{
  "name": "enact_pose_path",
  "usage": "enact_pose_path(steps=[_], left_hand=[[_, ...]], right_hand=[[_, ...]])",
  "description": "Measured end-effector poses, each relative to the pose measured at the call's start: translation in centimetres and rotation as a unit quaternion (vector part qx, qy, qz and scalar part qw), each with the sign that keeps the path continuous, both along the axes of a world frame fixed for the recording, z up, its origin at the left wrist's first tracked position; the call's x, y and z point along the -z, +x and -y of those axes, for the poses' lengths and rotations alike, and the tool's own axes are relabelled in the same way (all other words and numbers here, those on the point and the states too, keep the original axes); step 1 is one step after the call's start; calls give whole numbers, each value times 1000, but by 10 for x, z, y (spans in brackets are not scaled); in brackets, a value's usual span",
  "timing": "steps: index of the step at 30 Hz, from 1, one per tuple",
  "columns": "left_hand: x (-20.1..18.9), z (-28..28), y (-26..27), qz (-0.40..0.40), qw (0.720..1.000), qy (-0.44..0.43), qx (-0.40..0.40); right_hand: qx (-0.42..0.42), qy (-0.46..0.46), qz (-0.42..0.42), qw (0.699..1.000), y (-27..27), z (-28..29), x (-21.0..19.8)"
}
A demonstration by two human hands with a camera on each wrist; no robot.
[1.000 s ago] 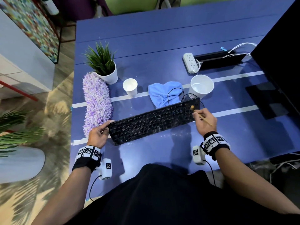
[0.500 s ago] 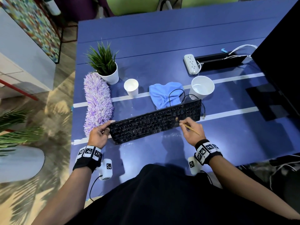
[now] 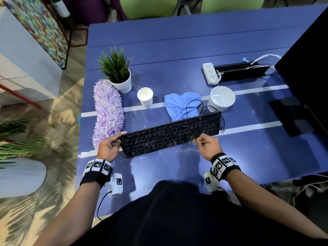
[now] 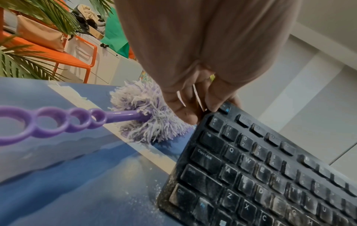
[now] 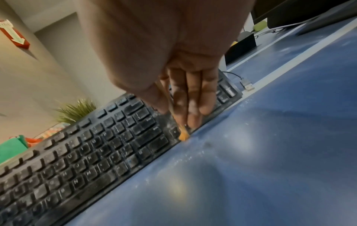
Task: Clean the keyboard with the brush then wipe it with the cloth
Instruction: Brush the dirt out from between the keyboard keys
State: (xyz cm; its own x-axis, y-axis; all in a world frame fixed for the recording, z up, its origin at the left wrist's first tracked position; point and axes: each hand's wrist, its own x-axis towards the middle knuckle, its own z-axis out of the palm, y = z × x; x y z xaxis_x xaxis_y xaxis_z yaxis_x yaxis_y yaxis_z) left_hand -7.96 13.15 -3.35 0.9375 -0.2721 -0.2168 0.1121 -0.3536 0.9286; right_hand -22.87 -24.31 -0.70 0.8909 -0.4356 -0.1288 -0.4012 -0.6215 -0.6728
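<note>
Pinching brush (image 3: 200, 141) in right hand (image 3: 207, 148), left hand (image 3: 108, 148) gripping keyboard (image 3: 172, 134) (dusty), white cup (image 3: 222, 98) empty

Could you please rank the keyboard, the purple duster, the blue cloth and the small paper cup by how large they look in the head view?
1. keyboard
2. purple duster
3. blue cloth
4. small paper cup

Head view looks down; wrist views sit close, sharing the keyboard (image 3: 170, 134).
</note>
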Motion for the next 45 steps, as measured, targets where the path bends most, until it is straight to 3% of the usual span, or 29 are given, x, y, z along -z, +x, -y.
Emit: enact_pose_path(steps=[7, 11, 15, 19, 23, 28, 33, 37, 41, 45], left_hand=[[-2, 1, 0, 4, 1000, -4, 8], [-3, 0, 0, 8, 1000, -1, 7], [-3, 1, -1, 15, 1000, 0, 8], [-8, 4, -2, 10, 1000, -10, 7], [-8, 4, -4, 12, 1000, -10, 3], [-5, 0, -3, 23, 1000, 14, 8], [-6, 0, -1, 16, 1000, 11, 8], [-6, 1, -2, 14, 1000, 18, 9], [-7, 0, -3, 20, 1000, 20, 12], [-3, -1, -2, 23, 999, 37, 12]], right_hand=[[35, 11, 18, 999, 1, -9, -5], [37, 8, 99, 994, 7, -16, -15], [-7, 28, 48, 998, 4, -18, -9], [17, 3, 94, 995, 6, -22, -16], [-8, 25, 41, 999, 7, -19, -13], [-31, 10, 40, 999, -3, -8, -7], [80, -27, 73, 994, -3, 10, -18], [35, -1, 50, 998, -4, 13, -15], [97, -19, 64, 993, -2, 14, -9], [95, 1, 7, 995, -4, 22, 7]])
